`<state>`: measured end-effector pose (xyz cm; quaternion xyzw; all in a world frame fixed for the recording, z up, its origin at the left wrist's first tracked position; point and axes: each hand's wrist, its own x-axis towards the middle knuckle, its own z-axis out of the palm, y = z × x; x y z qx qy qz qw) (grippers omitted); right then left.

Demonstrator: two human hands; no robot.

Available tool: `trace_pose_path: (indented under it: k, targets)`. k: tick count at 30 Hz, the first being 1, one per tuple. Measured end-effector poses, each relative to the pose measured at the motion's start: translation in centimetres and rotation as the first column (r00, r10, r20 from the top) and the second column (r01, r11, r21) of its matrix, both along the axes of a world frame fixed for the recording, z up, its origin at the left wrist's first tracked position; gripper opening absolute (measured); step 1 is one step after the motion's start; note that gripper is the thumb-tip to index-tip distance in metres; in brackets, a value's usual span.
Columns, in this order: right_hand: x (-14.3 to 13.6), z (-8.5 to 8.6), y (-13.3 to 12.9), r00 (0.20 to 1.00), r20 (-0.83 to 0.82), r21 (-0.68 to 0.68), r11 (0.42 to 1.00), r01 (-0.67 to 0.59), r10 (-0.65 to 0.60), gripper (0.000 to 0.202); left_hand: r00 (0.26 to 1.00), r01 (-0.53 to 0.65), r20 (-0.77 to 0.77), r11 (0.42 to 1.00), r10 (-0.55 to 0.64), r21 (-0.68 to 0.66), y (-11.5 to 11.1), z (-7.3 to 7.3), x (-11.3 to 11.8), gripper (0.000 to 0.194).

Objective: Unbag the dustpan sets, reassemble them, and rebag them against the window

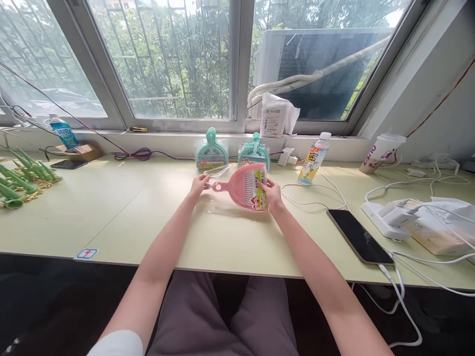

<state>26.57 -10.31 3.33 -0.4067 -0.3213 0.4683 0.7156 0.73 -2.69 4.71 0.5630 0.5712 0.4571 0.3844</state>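
Observation:
A pink dustpan and brush set (pixel 241 188) with a colourful label lies sideways between my hands, its handle pointing left. My left hand (pixel 200 184) pinches the clear plastic bag (pixel 218 206) beside the handle's end. On the right, my right hand (pixel 272 194) grips the wide end of the set over the label, thumb on top. Behind it, two green dustpan sets in clear wrap, one on the left (pixel 211 153) and one on the right (pixel 254 152), stand upright against the sill.
A drink bottle (pixel 313 159), a paper cup (pixel 382 153), a phone (pixel 359 236) and a power strip (pixel 388 220) with white cables are on the right. Green objects (pixel 22 173) and a blue bottle (pixel 64 132) stand left. A white package (pixel 276 116) rests on the sill.

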Motion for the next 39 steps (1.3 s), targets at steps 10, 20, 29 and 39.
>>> trace_pose_path:
  k: [10,20,29,39]
  targets:
    - [2.4,-0.3,0.6,0.93,-0.285,-0.112,0.971,0.21,-0.234,0.016,0.648,-0.465,-0.562,0.852,0.514,0.243,2.2,-1.2,-8.4,0.031]
    - [-0.5,-1.2,0.5,0.976,-0.16,-0.063,0.988,0.138,-0.146,0.027,0.952,0.305,-0.024,0.937,-0.305,0.173,-0.2,-0.4,1.8,0.051]
    - [0.4,-2.8,1.0,0.982,-0.13,-0.147,0.982,0.12,-0.139,0.022,0.645,0.65,0.506,0.759,-0.573,0.032,-3.5,-3.5,7.7,0.059]
    - [5.2,-1.5,1.6,0.861,0.052,-0.37,0.791,0.487,-0.505,0.041,0.734,0.514,0.537,0.857,-0.415,-0.04,-2.9,-3.2,7.3,0.03]
